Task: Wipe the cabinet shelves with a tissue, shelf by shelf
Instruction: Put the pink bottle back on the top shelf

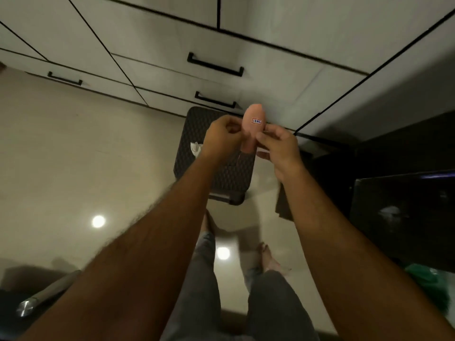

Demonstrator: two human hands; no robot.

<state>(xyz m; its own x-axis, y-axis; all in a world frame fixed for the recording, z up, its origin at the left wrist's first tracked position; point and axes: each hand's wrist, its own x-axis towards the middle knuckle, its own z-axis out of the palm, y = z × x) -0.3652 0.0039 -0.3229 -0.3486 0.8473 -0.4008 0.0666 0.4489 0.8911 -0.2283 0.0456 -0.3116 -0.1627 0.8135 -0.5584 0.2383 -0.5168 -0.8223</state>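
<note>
Both my hands are raised in front of the cabinet. My left hand [221, 139] and my right hand [280, 148] pinch a small pink oval object [252, 121] between them; it carries a small white label with writing. A crumpled white tissue [195, 148] lies on the left edge of a dark quilted stool [197, 124] below my hands. The white cabinet [221, 45] has closed doors and drawers with black handles [215, 65]. No shelves are visible.
The beige glossy floor [73, 156] reflects ceiling lights. A dark unit with a black screen [403, 217] stands at the right, something green [428, 279] beside it. A metallic bar [46, 294] lies at the lower left. My legs and bare feet show below.
</note>
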